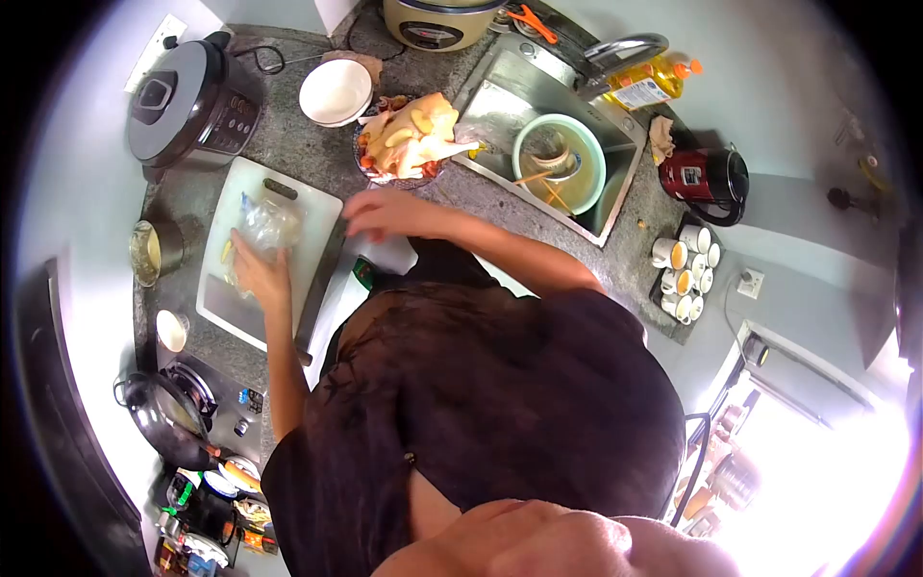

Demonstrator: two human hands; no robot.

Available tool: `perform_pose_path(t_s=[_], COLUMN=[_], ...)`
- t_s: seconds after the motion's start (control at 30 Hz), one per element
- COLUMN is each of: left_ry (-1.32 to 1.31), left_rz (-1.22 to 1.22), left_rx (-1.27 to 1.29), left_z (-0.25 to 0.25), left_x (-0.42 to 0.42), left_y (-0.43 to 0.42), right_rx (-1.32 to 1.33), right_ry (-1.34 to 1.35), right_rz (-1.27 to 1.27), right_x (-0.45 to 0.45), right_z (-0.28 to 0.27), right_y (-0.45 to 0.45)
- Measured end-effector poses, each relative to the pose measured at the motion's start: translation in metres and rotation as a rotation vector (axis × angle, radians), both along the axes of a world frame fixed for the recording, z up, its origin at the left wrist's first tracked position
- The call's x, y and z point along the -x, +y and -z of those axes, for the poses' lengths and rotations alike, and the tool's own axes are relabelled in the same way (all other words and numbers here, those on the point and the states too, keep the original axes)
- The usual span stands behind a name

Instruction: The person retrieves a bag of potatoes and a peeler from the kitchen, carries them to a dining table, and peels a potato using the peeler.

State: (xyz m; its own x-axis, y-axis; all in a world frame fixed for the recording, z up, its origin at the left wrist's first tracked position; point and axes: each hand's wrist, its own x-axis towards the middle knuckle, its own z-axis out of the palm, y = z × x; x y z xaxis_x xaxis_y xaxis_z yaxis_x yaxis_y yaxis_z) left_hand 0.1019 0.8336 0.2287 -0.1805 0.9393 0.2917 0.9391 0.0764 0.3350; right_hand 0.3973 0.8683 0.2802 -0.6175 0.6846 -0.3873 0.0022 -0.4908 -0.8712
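Note:
My left hand rests over the white cutting board, thumb and index finger apart, touching the lower edge of a clear plastic bag. Beside its index fingertip lies a small yellow slice. A flat grey blade, perhaps a cleaver, lies at the board's near end, partly under my wrist. My right hand hovers by the board's right edge, fingers loosely bent and apart with nothing visible in them. Beyond it a whole plucked chicken with yellow slices on top sits on a patterned plate, mostly hidden.
A white bowl, a pressure cooker and a rice cooker stand at the back. The sink holds a green basin. Right are a red kettle and several cups; left, a wok and metal cup.

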Motion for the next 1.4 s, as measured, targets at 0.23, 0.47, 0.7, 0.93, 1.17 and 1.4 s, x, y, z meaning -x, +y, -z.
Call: perform_pose_path(t_s=[0.23,0.47,0.7,0.93,1.17,1.4], left_ry=[-0.064,-0.414,-1.093,-1.500,-1.549,-1.518], left_rz=[-0.131,-0.224,-0.507,-0.532,-0.424,-0.438], left_rx=[0.229,-0.083,0.028,-0.053,-0.091,0.014], left_z=[0.042,0.062,0.026,0.037,-0.042,-0.083], left_x=[0.045,0.085,0.057,0.050,-0.012,-0.065], left_y=[0.009,-0.006,0.004,0.018,-0.011,-0.086], right_rx=[0.314,0.325,0.319,0.341,0.136,-0.559], right_ry=[-0.044,-0.026,0.026,-0.023,-0.279,-1.029], right_rz=[0.767,0.780,0.688,0.815,0.607,0.694], right_x=[-0.173,-0.216,-0.208,-0.222,-0.262,-0.371], right_z=[0.036,0.054,0.061,0.056,0.061,0.169], right_y=[-0.032,-0.042,-0.059,-0.125,-0.082,0.167])
